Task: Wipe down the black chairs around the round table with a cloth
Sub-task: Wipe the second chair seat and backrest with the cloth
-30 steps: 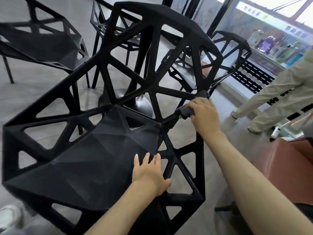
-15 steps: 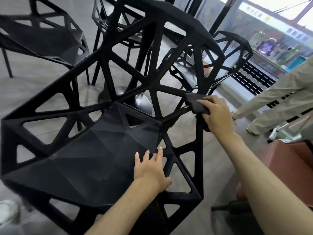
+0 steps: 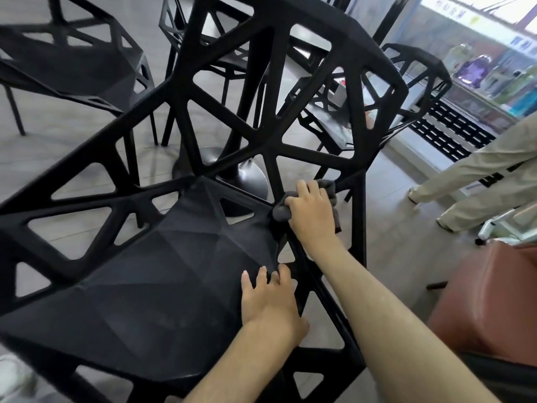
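A black chair (image 3: 162,286) with an open triangular lattice fills the view. My right hand (image 3: 312,212) grips a dark grey cloth (image 3: 281,210) against the strut where the seat meets the right side frame. My left hand (image 3: 268,301) lies flat on the right part of the seat, fingers straight and spread. More black chairs stand beyond: one at upper left (image 3: 69,65), one at upper right (image 3: 418,80), one at the back (image 3: 203,39). The round table's black pedestal base (image 3: 247,175) shows through the lattice.
A person in light trousers (image 3: 476,184) stands at the right near a floor grille (image 3: 447,132). A reddish-brown seat (image 3: 491,301) sits at lower right. A window ledge with bottles (image 3: 494,74) runs along the upper right. Grey floor lies around the chairs.
My right hand slid the cloth along the right side frame, up toward the backrest and then back down to the seat joint. My left hand stayed on the seat.
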A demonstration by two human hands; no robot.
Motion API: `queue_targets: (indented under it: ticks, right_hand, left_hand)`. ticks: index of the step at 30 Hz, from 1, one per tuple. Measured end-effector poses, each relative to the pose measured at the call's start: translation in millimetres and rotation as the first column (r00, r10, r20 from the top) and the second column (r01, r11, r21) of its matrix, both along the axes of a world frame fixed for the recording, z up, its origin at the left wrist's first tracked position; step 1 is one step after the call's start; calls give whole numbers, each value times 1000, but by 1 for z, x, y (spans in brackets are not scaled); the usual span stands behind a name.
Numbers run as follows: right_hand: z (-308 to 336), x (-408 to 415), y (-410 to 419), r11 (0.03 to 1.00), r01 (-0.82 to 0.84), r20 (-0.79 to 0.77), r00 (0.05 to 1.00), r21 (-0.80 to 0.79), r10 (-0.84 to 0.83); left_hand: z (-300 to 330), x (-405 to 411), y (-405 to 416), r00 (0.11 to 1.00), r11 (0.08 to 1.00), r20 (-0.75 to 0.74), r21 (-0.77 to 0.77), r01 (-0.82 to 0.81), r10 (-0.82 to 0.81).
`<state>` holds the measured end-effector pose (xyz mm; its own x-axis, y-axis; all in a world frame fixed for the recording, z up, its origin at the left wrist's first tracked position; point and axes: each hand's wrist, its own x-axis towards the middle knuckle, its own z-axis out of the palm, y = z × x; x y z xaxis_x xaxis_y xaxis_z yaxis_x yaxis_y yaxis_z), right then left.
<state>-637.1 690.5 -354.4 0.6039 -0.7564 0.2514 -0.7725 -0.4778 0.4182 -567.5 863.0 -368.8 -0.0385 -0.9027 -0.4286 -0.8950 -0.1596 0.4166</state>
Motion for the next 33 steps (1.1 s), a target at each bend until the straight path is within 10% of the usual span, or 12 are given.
queue_targets:
  ticks: [14, 33]
  right_hand:
    - [122, -36, -6, 920, 391, -55, 918, -44, -393]
    - [-5, -10, -3, 987, 64, 162, 983, 147, -87]
  left_hand:
    - [6, 5, 6, 998, 1000, -65, -6, -6, 5]
    - [-9, 19, 2, 990, 998, -130, -25, 50, -52]
